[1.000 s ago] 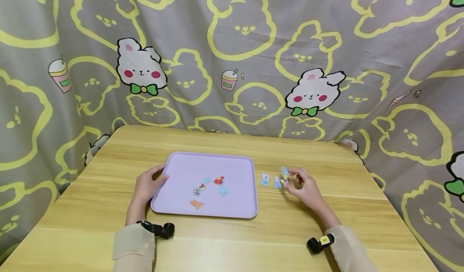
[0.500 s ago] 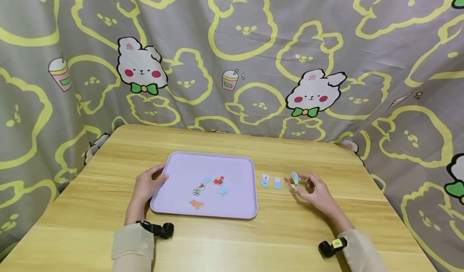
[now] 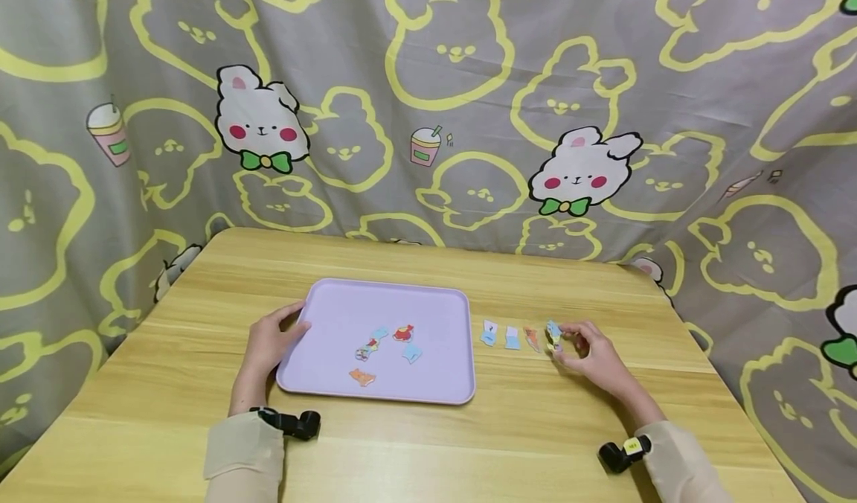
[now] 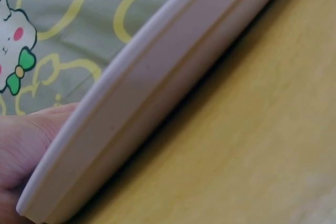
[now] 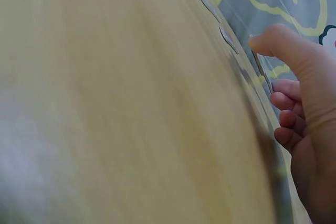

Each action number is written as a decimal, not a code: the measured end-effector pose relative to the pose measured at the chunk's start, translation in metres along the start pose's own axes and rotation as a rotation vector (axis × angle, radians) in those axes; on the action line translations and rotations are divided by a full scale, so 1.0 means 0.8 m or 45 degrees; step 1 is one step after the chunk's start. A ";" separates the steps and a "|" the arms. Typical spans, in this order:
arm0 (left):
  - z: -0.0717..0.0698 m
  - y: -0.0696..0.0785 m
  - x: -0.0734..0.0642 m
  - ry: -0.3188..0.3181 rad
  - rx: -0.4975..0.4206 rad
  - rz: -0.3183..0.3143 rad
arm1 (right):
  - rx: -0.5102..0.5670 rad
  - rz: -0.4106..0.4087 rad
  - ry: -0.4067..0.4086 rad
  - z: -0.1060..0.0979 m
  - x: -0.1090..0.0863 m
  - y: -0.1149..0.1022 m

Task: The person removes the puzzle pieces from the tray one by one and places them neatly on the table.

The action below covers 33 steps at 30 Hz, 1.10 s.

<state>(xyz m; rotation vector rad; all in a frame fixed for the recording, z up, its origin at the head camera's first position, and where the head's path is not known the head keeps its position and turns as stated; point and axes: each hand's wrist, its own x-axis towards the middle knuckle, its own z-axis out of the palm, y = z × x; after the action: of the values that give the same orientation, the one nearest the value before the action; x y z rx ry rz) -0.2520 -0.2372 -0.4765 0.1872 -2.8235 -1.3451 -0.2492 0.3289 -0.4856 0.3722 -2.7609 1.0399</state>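
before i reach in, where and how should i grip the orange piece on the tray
Probably pinch it across its narrower span, near edge to far edge, coming down from the near side. The orange piece looks thin and flat, wider than deep, and bare tray shows in front of it, while the other pieces on the tray lie farther back.
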 end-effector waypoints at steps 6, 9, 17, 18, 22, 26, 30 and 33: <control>0.000 -0.003 0.002 -0.002 -0.007 -0.005 | -0.042 -0.034 -0.058 -0.003 0.004 0.000; 0.000 -0.003 0.002 -0.001 -0.006 -0.005 | -0.069 -0.070 -0.085 -0.005 0.007 0.000; -0.001 -0.001 0.001 0.008 0.007 0.015 | -0.105 -0.108 -0.177 -0.010 0.010 0.002; -0.001 -0.001 0.001 0.009 0.007 0.017 | -0.111 -0.112 -0.183 -0.010 0.011 0.002; -0.001 0.000 0.002 0.011 -0.009 0.016 | -0.136 -0.124 -0.191 -0.012 0.012 0.002; 0.000 0.000 0.002 0.012 -0.021 0.006 | -0.146 -0.127 -0.203 -0.014 0.014 0.003; 0.000 0.000 0.002 0.012 -0.019 0.005 | -0.145 -0.127 -0.227 -0.016 0.014 0.003; -0.001 -0.001 0.001 0.011 -0.018 0.005 | -0.136 -0.130 -0.241 -0.017 0.014 0.002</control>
<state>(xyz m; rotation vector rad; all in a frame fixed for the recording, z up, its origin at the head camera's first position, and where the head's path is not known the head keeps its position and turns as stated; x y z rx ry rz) -0.2524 -0.2381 -0.4765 0.1874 -2.8051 -1.3593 -0.2591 0.3371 -0.4740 0.6176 -2.9113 0.8702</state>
